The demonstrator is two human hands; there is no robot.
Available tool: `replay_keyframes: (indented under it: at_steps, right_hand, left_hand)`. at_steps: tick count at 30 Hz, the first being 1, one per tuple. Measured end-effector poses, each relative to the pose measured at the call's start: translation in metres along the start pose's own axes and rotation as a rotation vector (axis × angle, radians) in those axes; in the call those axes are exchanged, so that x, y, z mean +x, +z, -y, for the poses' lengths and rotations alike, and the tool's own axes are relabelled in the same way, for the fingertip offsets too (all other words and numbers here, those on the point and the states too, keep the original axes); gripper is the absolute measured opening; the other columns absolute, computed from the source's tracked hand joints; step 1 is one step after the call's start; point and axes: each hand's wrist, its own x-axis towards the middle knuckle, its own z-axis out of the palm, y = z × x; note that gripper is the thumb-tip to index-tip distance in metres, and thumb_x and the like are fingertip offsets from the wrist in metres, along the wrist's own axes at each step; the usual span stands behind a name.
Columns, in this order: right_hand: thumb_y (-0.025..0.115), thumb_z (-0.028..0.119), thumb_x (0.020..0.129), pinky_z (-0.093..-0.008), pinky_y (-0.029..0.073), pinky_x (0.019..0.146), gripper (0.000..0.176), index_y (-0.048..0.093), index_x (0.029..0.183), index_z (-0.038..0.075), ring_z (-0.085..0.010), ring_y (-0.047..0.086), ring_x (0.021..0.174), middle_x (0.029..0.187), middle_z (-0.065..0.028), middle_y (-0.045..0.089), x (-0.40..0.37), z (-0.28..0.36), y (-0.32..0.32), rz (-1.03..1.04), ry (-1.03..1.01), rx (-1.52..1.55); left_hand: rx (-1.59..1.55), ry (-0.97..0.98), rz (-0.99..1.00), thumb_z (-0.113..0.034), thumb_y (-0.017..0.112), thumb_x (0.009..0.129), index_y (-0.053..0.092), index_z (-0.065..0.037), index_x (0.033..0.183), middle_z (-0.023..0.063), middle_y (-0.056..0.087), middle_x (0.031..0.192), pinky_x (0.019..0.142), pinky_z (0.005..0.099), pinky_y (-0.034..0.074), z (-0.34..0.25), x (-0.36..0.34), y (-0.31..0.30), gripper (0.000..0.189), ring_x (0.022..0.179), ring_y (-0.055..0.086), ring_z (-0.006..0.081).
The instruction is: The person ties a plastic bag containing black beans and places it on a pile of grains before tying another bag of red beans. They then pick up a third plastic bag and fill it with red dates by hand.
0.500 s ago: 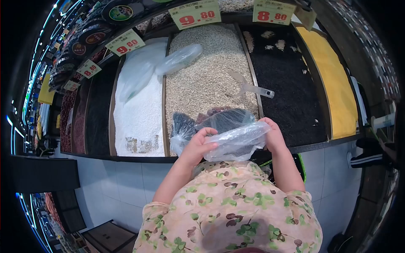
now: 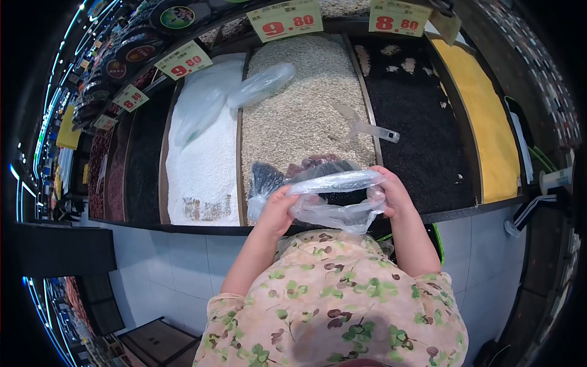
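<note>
Between my hands is a clear plastic bag (image 2: 337,215) with dark grain in it, its mouth spread wide. My left hand (image 2: 276,211) grips the left side of the rim, and my right hand (image 2: 395,194) pinches the right side. Just behind and to the left, a tied plastic bag of black grain (image 2: 265,178) rests on the pale grain (image 2: 299,104). Reddish contents (image 2: 318,161) in clear plastic show behind the bag I hold. A clear plastic scoop (image 2: 374,131) lies farther back, across the divider.
Bins of white grain (image 2: 211,153), black grain (image 2: 416,147) and yellow grain (image 2: 486,128) flank the pale one. Loose plastic bags (image 2: 263,85) lie over the white and pale bins. Price signs (image 2: 284,23) hang above. A person's shoe (image 2: 512,229) is at the right.
The mouth of the plastic bag has opened from folded to a wide oval. My left hand has shifted slightly left and down; the shoe at the right has moved.
</note>
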Motion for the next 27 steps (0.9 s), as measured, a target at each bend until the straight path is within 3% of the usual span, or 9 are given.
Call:
replay_keyframes:
  at_steps: [2,8,12,15,18,22,24,25,27]
  right_hand:
    - [0.063,0.008,0.076,-0.0259,0.049,0.063,0.027,0.053,0.101,0.003,-0.0143,0.06,0.073,0.083,-0.0068,0.06,-0.004,0.0,0.028,-0.338,-0.074,-0.488]
    - [0.064,0.008,0.073,-0.0242,0.046,0.06,0.027,0.057,0.099,0.002,-0.0079,0.056,0.07,0.082,-0.0013,0.061,-0.013,0.004,0.028,-0.498,-0.055,-1.416]
    - [0.06,0.006,0.076,-0.0286,0.048,0.069,0.024,0.057,0.1,0.002,-0.0132,0.059,0.08,0.089,-0.0051,0.062,-0.016,0.01,-0.001,-0.634,0.018,-1.491]
    - [0.052,0.004,0.082,-0.0291,0.047,0.072,0.008,0.055,0.09,0.003,-0.0153,0.059,0.077,0.083,-0.0048,0.061,-0.017,0.01,-0.001,-0.563,-0.167,-0.542]
    - [0.049,0.004,0.084,-0.0282,0.048,0.066,0.011,0.055,0.093,0.003,-0.0148,0.058,0.075,0.085,-0.005,0.06,-0.013,0.01,0.004,-0.512,-0.19,-0.233]
    - [0.045,0.005,0.086,-0.0269,0.048,0.063,0.014,0.054,0.096,0.003,-0.015,0.058,0.074,0.086,-0.0058,0.06,-0.006,0.012,0.004,-0.568,-0.171,-0.147]
    - [0.044,0.008,0.086,-0.0265,0.049,0.063,0.017,0.054,0.1,0.003,-0.0162,0.059,0.075,0.088,-0.0071,0.06,-0.005,0.016,-0.012,-0.341,-0.174,0.042]
    - [0.046,0.009,0.085,-0.0261,0.049,0.064,0.023,0.052,0.106,0.002,-0.0156,0.059,0.078,0.091,-0.0077,0.06,-0.003,0.021,-0.014,0.138,-0.142,0.158]
    - [0.047,0.009,0.085,-0.0259,0.048,0.064,0.024,0.052,0.107,0.002,-0.0142,0.057,0.077,0.089,-0.0072,0.059,-0.007,0.03,0.007,-0.162,-0.235,0.01]
  left_hand:
    - [-0.337,-0.006,0.117,-0.012,0.05,0.085,0.05,0.004,0.113,0.0154,0.061,0.103,0.086,0.0394,0.047,0.0,0.004,-0.007,0.032,0.097,0.059,0.0281]
    - [-0.617,-0.148,0.058,-0.017,0.05,0.086,0.047,0.003,0.117,0.0158,0.056,0.111,0.089,0.0407,0.044,0.015,0.015,-0.014,0.037,0.102,0.055,0.0273]
    - [-0.496,-0.118,0.093,-0.014,0.053,0.084,0.048,0.001,0.115,0.0126,0.057,0.109,0.087,0.0375,0.045,0.025,0.021,-0.017,0.035,0.099,0.057,0.0239]
    - [-0.211,-0.081,0.091,-0.01,0.057,0.081,0.048,-0.001,0.114,0.0102,0.058,0.108,0.086,0.0349,0.046,0.015,0.013,-0.005,0.036,0.098,0.057,0.021]
    - [-0.162,-0.084,0.084,-0.007,0.059,0.079,0.048,-0.001,0.115,0.0089,0.058,0.108,0.086,0.034,0.046,0.015,0.013,-0.005,0.038,0.098,0.057,0.0194]
    - [-0.213,-0.098,0.052,-0.008,0.058,0.08,0.047,-0.001,0.117,0.0096,0.058,0.109,0.087,0.0348,0.045,0.01,0.015,0.001,0.039,0.099,0.057,0.0202]
    - [-0.277,-0.067,0.059,-0.009,0.056,0.081,0.046,0.0,0.118,0.0105,0.057,0.11,0.088,0.0352,0.045,0.008,0.016,0.003,0.039,0.1,0.057,0.0206]
    - [-0.276,-0.067,0.06,-0.009,0.056,0.081,0.046,0.0,0.118,0.0105,0.057,0.11,0.088,0.0352,0.045,0.006,0.015,0.005,0.039,0.1,0.057,0.0206]
    - [-0.306,-0.047,0.088,-0.011,0.053,0.083,0.046,0.001,0.117,0.011,0.057,0.111,0.09,0.0356,0.044,-0.002,0.013,0.011,0.037,0.101,0.056,0.0208]
